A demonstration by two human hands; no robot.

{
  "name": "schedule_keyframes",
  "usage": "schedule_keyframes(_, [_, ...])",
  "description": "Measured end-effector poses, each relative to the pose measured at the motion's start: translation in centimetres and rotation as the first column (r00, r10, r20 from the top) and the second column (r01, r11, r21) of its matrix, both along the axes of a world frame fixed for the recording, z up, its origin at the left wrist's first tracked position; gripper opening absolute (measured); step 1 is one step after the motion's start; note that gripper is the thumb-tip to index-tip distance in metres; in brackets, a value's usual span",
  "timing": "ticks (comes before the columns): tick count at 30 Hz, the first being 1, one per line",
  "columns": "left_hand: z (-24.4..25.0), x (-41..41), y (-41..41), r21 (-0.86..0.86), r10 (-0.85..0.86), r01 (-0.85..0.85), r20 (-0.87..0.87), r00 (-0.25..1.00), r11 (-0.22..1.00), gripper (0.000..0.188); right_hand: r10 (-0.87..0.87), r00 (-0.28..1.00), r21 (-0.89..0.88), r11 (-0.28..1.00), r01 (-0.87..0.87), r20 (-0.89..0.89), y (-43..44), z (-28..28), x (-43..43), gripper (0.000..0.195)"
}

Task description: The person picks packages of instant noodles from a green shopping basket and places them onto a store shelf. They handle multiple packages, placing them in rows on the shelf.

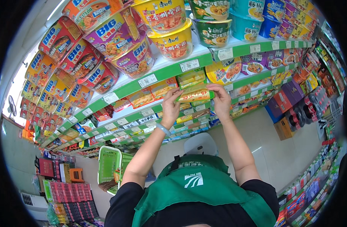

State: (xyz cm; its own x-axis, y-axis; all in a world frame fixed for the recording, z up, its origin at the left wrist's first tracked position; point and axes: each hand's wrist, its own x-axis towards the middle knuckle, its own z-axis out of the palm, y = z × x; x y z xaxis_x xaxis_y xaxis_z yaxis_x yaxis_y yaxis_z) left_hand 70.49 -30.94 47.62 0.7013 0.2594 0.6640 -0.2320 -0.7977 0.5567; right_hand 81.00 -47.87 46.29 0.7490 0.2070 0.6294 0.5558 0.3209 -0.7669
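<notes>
Between my two hands is a yellow-and-green food packet (196, 94) with printing on its face. My left hand (171, 105) grips its left end, and a pale band circles that wrist. At the packet's right end, the thumb and fingers of my right hand (220, 100) pinch the green edge. Just behind the packet, on the shelf below the cup noodles, stands a green-and-yellow package (191, 78). To its left lie orange-red noodle packs (164, 88); to its right is a yellow noodle bowl (225, 71) lying on its side.
Stacked yellow instant noodle tubs (171, 42) fill the shelf above, whose green price rail (173, 69) juts towards me. A white stool (201, 143) stands below my hands. A green plastic basket (108, 164) is at my left, and cartons (284, 98) stand at the right.
</notes>
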Motion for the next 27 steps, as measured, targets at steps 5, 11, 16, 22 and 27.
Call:
schedule_keyframes(5, [2.1, -7.0, -1.7, -0.710, -0.339, 0.125, -0.167, 0.926, 0.692, 0.017, 0.149, 0.916, -0.122, 0.970, -0.208, -0.373, -2.6, 3.8, -3.8, 0.003])
schedule_keyframes(11, [5.1, -10.0, -4.1, -0.926, -0.246, 0.152, 0.067, 0.967, 0.346, 0.023, 0.426, 0.706, 0.068, 0.878, -0.475, -0.566, -1.9, 3.9, -7.5, 0.005])
schedule_keyframes(16, [6.4, -11.7, -5.2, -0.968, -0.181, 0.053, 0.008, 0.983, 0.245, 0.019, 0.523, 0.639, 0.186, 0.834, -0.519, -0.564, -1.2, 5.9, -9.6, 0.011])
schedule_keyframes(22, [7.8, -12.8, -5.7, -0.954, -0.167, 0.114, 0.069, 0.984, 0.276, 0.021, 0.601, 0.641, 0.275, 0.795, -0.540, -0.478, -1.2, 6.9, -11.2, 0.016])
schedule_keyframes(27, [9.1, -13.1, -6.3, -0.957, -0.188, 0.153, 0.107, 0.976, 0.248, 0.018, 0.643, 0.597, 0.306, 0.760, -0.573, -0.480, -1.9, 8.5, -11.8, 0.017])
